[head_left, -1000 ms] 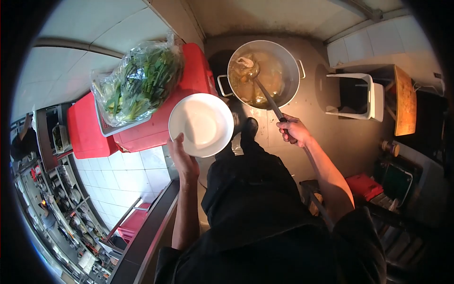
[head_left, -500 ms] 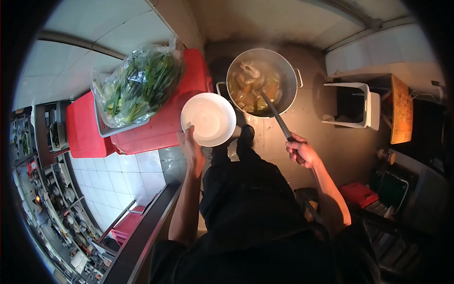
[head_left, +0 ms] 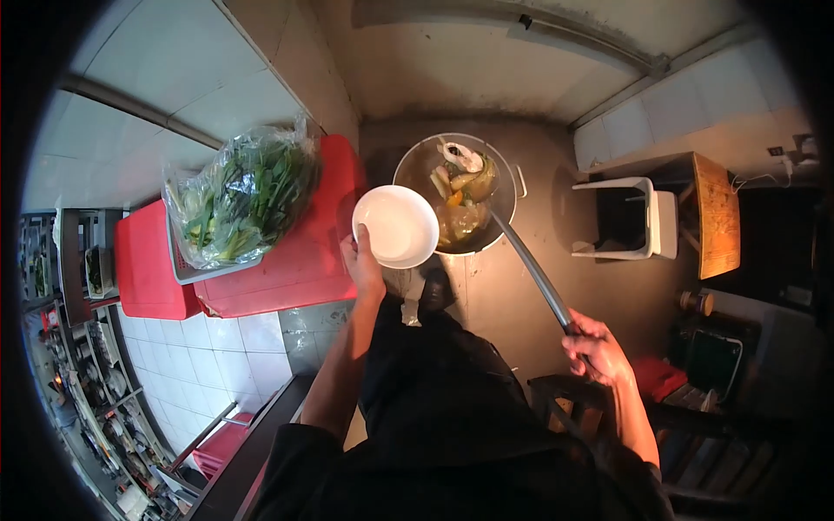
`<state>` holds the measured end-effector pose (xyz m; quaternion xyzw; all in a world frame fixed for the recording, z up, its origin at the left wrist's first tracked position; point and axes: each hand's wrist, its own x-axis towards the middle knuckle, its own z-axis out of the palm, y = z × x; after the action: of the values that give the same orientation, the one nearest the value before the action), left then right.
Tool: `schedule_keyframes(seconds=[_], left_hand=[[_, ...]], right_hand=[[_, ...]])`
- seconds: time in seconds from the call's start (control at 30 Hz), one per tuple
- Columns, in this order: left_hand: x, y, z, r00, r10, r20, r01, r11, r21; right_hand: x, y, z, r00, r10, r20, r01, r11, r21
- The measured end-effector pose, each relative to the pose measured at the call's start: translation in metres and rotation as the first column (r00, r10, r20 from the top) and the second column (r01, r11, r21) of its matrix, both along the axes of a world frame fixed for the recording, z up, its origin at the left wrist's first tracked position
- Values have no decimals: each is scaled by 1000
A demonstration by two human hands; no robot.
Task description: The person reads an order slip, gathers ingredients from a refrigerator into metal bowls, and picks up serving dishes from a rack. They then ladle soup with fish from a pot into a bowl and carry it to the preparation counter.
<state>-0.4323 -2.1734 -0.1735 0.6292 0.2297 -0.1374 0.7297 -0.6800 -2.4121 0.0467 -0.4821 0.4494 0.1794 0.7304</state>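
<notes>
My left hand point(head_left: 366, 271) grips a white bowl point(head_left: 395, 230) by its near left side, thumb over the rim. No food shows in the bowl, and it overlaps the left edge of a large metal pot point(head_left: 511, 167) in view. Inside the pot is a brownish soup point(head_left: 459, 184) with pale chunks and orange pieces. A long-handled ladle point(head_left: 536, 276) slants down into the pot, its head in the soup and hard to make out. The upper end of that handle is wrapped in the fingers of my right hand point(head_left: 599, 349).
Left of the pot, a bagged bunch of leafy greens point(head_left: 252, 195) sits in a grey basket point(head_left: 187, 271) on red containers point(head_left: 334, 195). To the right stand a white plastic stool point(head_left: 665, 224) and a wooden board point(head_left: 718, 217). Crowded shelves point(head_left: 95, 382) line the far left.
My right hand has moved back and right with the ladle handle. The bowl has come closer to the pot, now overlapping its edge. The whole view has shifted too.
</notes>
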Motion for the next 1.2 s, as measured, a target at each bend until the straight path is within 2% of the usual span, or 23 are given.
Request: schedule_keyframes(seconds=[0.13, 0.17, 0.2, 0.3, 0.43, 0.53, 0.57, 0.63, 0.77, 0.87, 0.93, 1.07, 1.17, 1.2], left_hand=[[8, -38, -25, 1000, -8, 7, 8, 1000, -16], [11, -47, -32, 1000, -24, 12, 24, 1000, 11], [15, -58, -27, 999, -41, 17, 40, 998, 39], [18, -98, -15, 999, -27, 33, 29, 996, -85], [23, -125, 12, 999, -11, 44, 17, 989, -145], [27, -129, 32, 1000, 4, 25, 1, 978, -207], [28, -129, 38, 998, 28, 48, -14, 960, -279], [29, -130, 46, 993, 81, 90, -36, 907, -420], [32, -121, 52, 994, 47, 99, -3, 912, -410], [33, -115, 59, 997, -13, 76, 40, 933, -358], [33, -111, 63, 999, -10, 45, 25, 938, -347], [36, -107, 52, 994, 25, 108, 19, 920, -390], [35, -101, 55, 995, 24, 92, 16, 914, -406], [35, -98, 54, 995, 18, 99, 25, 907, -420]], right_hand=[[-10, -7, 35, 996, 83, 12, -82, 995, -54], [-10, -4, 42, 999, 32, 39, -31, 998, -46], [-9, -3, 46, 998, 56, 40, -53, 996, -69], [-8, -2, 53, 991, 132, 27, -127, 981, -149], [3, 7, 62, 962, 263, -75, -273, 917, -290], [-13, 13, 44, 896, 443, -27, -353, 675, -648], [-12, 16, 48, 868, 485, -107, -404, 564, -720], [-14, 23, 50, 870, 480, -111, -367, 480, -797], [-11, 31, 62, 861, 425, -279, -467, 445, -764], [-17, 32, 56, 850, 475, -228, -397, 291, -871], [-17, 33, 58, 856, 464, -227, -391, 294, -872], [-16, 36, 61, 877, 454, -158, -326, 320, -890], [-9, 40, 70, 912, 399, -99, -287, 446, -848], [-10, 38, 70, 927, 368, -67, -266, 524, -809]])
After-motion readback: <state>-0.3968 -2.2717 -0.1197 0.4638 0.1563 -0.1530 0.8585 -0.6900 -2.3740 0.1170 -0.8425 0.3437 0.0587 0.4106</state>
